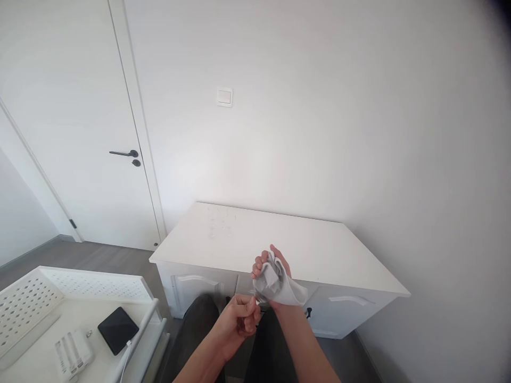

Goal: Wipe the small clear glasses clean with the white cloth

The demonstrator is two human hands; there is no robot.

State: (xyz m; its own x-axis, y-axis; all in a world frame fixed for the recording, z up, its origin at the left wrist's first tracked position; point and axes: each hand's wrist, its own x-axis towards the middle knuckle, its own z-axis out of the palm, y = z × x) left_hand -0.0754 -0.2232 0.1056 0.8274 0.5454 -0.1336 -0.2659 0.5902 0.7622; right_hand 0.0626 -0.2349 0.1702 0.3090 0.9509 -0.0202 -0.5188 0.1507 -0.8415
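A light grey-white cloth [293,291] lies bunched in my right hand [285,264], whose fingers curl round it above the cabinet's front edge. Folds of the cloth hang over the palm towards the wrist. My left hand [240,315] is closed in a pinch right beside the cloth's lower left side. Something small and shiny shows at its fingertips, but I cannot make out what it is. On the white cabinet top [279,229], towards the left, several small clear pieces or drops [222,223] lie in loose rows, too faint to name.
A white cart [149,314] with a perforated rim stands at lower left. It holds a black square device [118,330], a white power strip [73,354] and a white cable [126,354]. Behind are a door handle [124,153] and a light switch [224,97]. My knees touch or nearly touch the cabinet front.
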